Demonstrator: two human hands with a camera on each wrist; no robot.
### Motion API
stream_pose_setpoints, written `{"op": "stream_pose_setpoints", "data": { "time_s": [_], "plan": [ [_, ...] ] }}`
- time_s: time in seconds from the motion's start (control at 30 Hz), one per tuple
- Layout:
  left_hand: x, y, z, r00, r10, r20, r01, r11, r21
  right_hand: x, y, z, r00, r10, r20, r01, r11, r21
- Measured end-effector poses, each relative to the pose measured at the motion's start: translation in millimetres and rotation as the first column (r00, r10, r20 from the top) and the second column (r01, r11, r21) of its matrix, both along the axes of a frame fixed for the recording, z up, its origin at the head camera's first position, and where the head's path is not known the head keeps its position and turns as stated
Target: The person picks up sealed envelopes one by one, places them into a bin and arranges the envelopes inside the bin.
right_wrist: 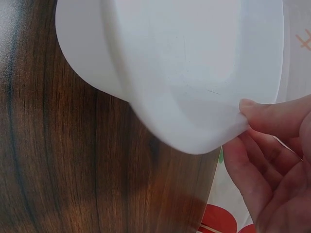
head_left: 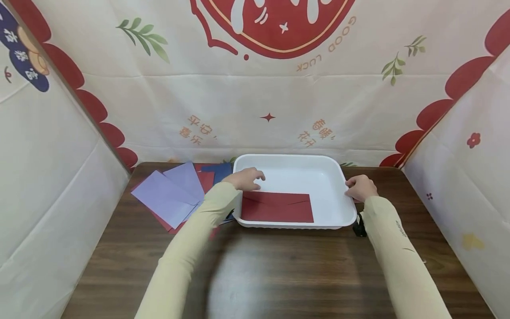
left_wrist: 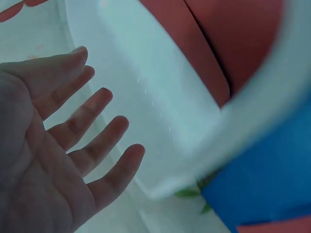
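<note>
A white plastic tray (head_left: 326, 195) stands at the back of the table, with a red envelope (head_left: 277, 207) lying flat in its front left part. My right hand (head_left: 360, 188) pinches the tray's right rim; in the right wrist view the thumb (right_wrist: 262, 116) lies on top of the rim and the fingers are beneath. Over the tray's left side hovers my left hand (head_left: 245, 179), holding nothing. In the left wrist view its fingers (left_wrist: 87, 116) are spread and slightly bent, apart from the tray wall and the red envelope.
Left of the tray lies a loose pile of envelopes: lilac ones (head_left: 169, 197) on top, with red (head_left: 206, 180) and blue (head_left: 221, 170) ones around them. A printed cloth (head_left: 247, 97) hangs behind and at both sides of the brown wooden table (head_left: 287, 274).
</note>
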State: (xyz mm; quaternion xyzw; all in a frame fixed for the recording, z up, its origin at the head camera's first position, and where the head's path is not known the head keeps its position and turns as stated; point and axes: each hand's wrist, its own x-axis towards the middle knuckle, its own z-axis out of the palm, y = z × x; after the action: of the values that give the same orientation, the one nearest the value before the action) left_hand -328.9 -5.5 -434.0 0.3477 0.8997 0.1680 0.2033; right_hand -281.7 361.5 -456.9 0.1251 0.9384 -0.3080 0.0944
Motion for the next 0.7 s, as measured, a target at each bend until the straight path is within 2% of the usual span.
{"op": "stream_pose_setpoints", "data": {
  "time_s": [0.2, 0.4, 0.53, 0.7],
  "plan": [
    [1.4, -39, 3.0, 0.997, 0.056, -0.046, -0.053, 0.996, 0.075, 0.7, 3, 1.9, 1.000, -0.002, 0.000, 0.002, 1.000, 0.007],
    [8.2, -94, -6.0, 0.984, 0.114, -0.140, -0.089, 0.981, 0.173, 2.7, -2, 4.5, 1.000, -0.005, 0.015, 0.005, 1.000, 0.006],
    [15.7, -132, -16.1, 0.965, 0.214, -0.153, -0.175, 0.956, 0.235, 2.5, -3, 3.9, 1.000, -0.007, 0.015, 0.007, 1.000, 0.001],
    [25.5, -172, -30.6, 0.935, 0.336, -0.115, -0.303, 0.924, 0.234, 1.5, -3, 3.1, 1.000, -0.007, 0.013, 0.007, 1.000, 0.006]
  ]
}}
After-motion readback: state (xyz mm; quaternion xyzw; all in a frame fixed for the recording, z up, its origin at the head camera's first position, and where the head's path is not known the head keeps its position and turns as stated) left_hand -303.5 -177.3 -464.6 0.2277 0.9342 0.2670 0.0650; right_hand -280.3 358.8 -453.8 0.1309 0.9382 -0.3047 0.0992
